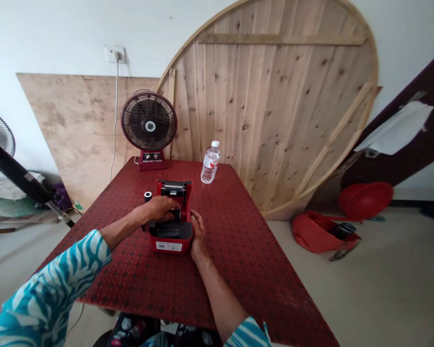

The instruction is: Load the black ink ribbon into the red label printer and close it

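A red and black label printer (170,236) sits on the table with its lid (173,189) raised. A white printed sticker (169,246) is on its near face. My left hand (161,208) reaches into the open compartment from the left, fingers curled down; what they grip, if anything, is hidden. Against the printer's right side rests my right hand (198,233), its fingers bent along the wall. Just left of the lid stands a small black roll (148,196) with a white core.
The table (235,250) has a dark red patterned cover. At its far side stand a fan (149,123) and a water bottle (210,163). A round wooden panel (267,101) leans on the wall behind. Red bags (318,232) lie on the floor at right.
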The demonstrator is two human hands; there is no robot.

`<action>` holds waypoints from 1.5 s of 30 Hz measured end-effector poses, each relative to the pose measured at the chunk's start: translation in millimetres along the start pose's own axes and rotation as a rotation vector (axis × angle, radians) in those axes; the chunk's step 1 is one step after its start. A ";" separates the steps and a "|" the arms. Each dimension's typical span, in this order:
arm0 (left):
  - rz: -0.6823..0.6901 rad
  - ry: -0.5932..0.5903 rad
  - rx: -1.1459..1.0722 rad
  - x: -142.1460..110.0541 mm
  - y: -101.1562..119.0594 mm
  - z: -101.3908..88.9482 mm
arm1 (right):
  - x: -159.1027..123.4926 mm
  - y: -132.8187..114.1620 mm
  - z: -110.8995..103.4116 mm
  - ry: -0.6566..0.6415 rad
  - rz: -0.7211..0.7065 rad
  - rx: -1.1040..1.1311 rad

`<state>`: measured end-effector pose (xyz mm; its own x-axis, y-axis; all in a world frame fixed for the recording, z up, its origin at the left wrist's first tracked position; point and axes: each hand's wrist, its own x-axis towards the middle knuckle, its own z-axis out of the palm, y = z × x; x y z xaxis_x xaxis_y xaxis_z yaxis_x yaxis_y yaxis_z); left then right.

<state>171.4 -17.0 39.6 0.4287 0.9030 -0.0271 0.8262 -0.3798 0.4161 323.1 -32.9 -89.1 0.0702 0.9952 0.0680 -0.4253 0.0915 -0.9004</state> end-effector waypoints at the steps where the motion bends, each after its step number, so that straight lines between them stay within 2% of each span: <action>1: 0.027 0.032 -0.052 -7.7 1.8 -5.7 | -0.2 -0.7 0.1 -0.004 0.010 0.007; 3: 0.063 0.119 -0.171 -26.1 0.7 -22.1 | -0.8 -1.6 -0.1 -0.009 0.025 0.023; 5: 0.032 0.228 -0.293 -46.2 -9.9 -42.8 | -1.3 -2.0 -0.6 -0.010 0.049 0.037; 7: -0.047 0.323 -0.469 -64.7 -30.2 -62.0 | -1.7 -2.3 -0.9 -0.003 0.074 0.040; 9: -0.112 0.444 -0.632 -78.1 -56.3 -72.2 | -1.7 -2.6 -1.1 0.013 0.083 0.044; 12: -0.222 0.516 -0.769 -84.0 -92.4 -62.4 | -1.0 -2.7 -1.6 0.024 0.077 0.056; 14: -0.295 0.498 -0.765 -79.7 -108.2 -42.6 | -0.3 -2.4 -2.3 0.019 0.079 0.053; 17: -0.341 0.442 -0.725 -69.8 -118.9 -12.1 | 0.6 -1.3 -4.0 0.020 0.076 0.036; 20: -0.354 0.400 -0.695 -64.8 -122.0 -0.3 | 0.9 -0.1 -5.3 0.025 0.082 0.021; 27: -0.360 0.378 -0.580 -46.1 -119.6 -18.3 | -0.6 -1.0 -3.2 0.033 0.073 0.010; 30: -0.366 0.355 -0.516 -29.6 -116.2 -13.2 | -0.6 -1.9 -2.0 0.034 0.091 0.023; 36: -0.376 0.414 -0.453 -12.4 -115.5 -2.2 | -1.3 -0.9 -2.0 0.005 0.048 0.032; 41: -0.294 0.425 -0.504 -26.5 -106.8 -22.0 | -1.1 0.2 -1.7 -0.022 0.041 0.057; 45: -0.196 0.474 -0.790 -58.1 -86.2 -46.5 | 0.3 0.1 0.2 -0.018 0.035 0.055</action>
<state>58.3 -27.3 47.5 -0.0282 0.9900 0.1383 0.3059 -0.1231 0.9441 322.9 -32.6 -89.1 0.0382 0.9982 0.0457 -0.4766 0.0583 -0.8772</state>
